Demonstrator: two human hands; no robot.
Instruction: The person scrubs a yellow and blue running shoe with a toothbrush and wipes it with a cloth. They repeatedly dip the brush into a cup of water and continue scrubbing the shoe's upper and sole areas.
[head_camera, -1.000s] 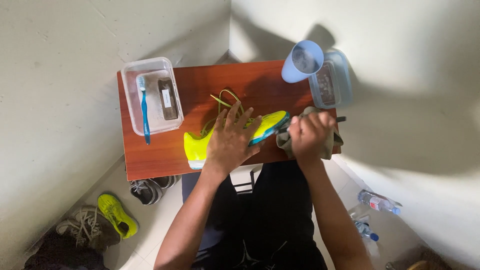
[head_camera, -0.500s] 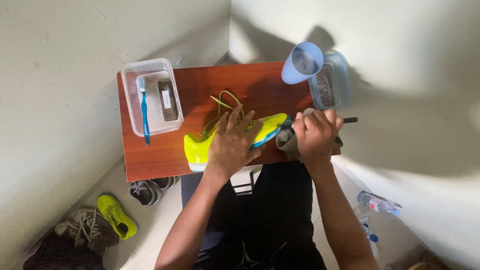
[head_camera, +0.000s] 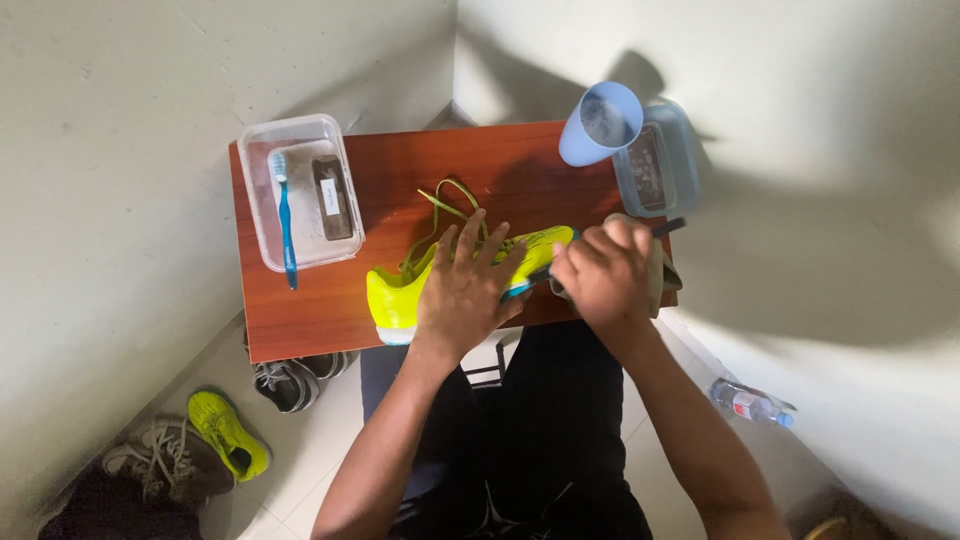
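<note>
L hand (head_camera: 463, 293) lies flat w/ fingers spread over the neon-yellow shoe (head_camera: 440, 280), pressing it onto the small wooden table (head_camera: 320, 300); not curled round it. Shoe's toe pokes out toward the R hand (head_camera: 605, 275), heel sticks out the other side, loose laces (head_camera: 450, 205) trail just beyond the fingertips. R hand is fisted around a dark thin tool handle (head_camera: 668, 228) plus a greyish cloth (head_camera: 660, 275), touching the shoe toe. Beyond the R hand: blue cup (head_camera: 598, 125) tipped against a clear tub (head_camera: 660, 160). Well off past the L hand: clear tray (head_camera: 298, 190) w/ blue toothbrush (head_camera: 284, 215).
</note>
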